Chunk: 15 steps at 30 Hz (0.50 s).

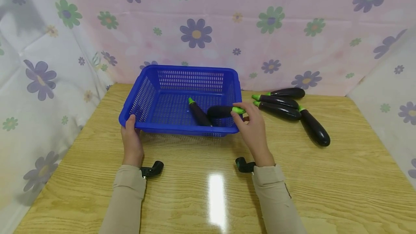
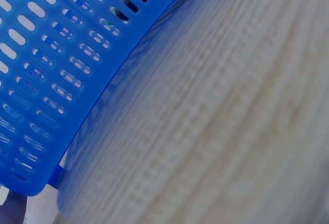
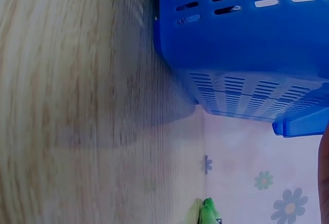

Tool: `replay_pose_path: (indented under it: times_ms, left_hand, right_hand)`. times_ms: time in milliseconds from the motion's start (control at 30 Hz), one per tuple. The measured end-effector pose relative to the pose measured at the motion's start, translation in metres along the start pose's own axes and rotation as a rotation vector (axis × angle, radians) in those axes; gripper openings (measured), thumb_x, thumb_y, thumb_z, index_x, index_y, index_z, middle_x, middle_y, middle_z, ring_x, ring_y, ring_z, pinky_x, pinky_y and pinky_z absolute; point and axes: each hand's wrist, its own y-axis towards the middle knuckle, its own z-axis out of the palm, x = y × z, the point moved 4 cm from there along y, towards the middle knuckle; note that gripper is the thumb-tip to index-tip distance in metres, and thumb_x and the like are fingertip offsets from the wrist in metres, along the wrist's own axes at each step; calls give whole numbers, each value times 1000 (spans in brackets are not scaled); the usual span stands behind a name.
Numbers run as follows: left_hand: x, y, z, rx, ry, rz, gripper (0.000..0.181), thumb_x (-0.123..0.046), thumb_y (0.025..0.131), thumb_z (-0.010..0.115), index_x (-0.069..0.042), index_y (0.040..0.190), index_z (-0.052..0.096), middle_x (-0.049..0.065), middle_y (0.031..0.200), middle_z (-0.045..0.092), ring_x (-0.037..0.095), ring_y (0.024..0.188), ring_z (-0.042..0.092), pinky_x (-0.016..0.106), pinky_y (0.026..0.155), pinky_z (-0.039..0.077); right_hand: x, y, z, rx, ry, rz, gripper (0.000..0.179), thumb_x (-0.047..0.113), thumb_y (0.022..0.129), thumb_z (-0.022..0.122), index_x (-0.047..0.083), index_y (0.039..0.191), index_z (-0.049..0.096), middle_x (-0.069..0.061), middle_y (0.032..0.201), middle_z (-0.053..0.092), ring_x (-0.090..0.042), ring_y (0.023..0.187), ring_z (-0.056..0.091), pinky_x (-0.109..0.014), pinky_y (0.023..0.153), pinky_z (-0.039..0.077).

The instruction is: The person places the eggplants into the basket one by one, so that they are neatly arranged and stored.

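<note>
"So, where is the eggplant (image 1: 219, 111) in hand, and what could go wrong with it?"

"Its body is inside the basket (image 1: 182, 129), by the near right corner, with the stem end reaching the right rim. The right hand (image 1: 253, 127) pinches it by that green end, thumb against fingers. I'd worry about the hold: the weight is all to one side, so the body could twist or drop."

"Onto what?"

"Probably the second eggplant (image 1: 197, 112), which slants just beside it towards the near rim. A knock could bruise either. I can't tell whether they touch."

"And the basket?"

"The left hand (image 1: 132, 142) grasps its near left corner, thumb over the rim, the other fingers mostly hidden. Pressing hard there could tilt it or make it skid, since the desk (image 1: 182, 198) looks slick under that glare. I can't tell whether the base sits flat."

"Anything further out?"

"Four more eggplants (image 1: 280, 111) lie to the right: three bunched near the desk's far edge, one slanting towards its right edge. They're rounded, so a shove from the basket could set them rolling, the farthest against the flowered cloth (image 1: 224, 55)."
</note>
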Motion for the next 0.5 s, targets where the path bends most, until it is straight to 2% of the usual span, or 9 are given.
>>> replay_pose_path:
  times_ms: [500]
  left_hand:
    - [-1, -1, 1, 0, -20, 2, 54, -37, 88, 48, -18, 136, 30, 4, 135, 36, 17, 123, 34, 30, 105, 21]
  right_hand:
    - [0, 0, 0, 15, -31, -29, 25, 27, 87, 58, 12, 105, 64, 2, 108, 56, -12, 98, 46, -28, 65, 47]
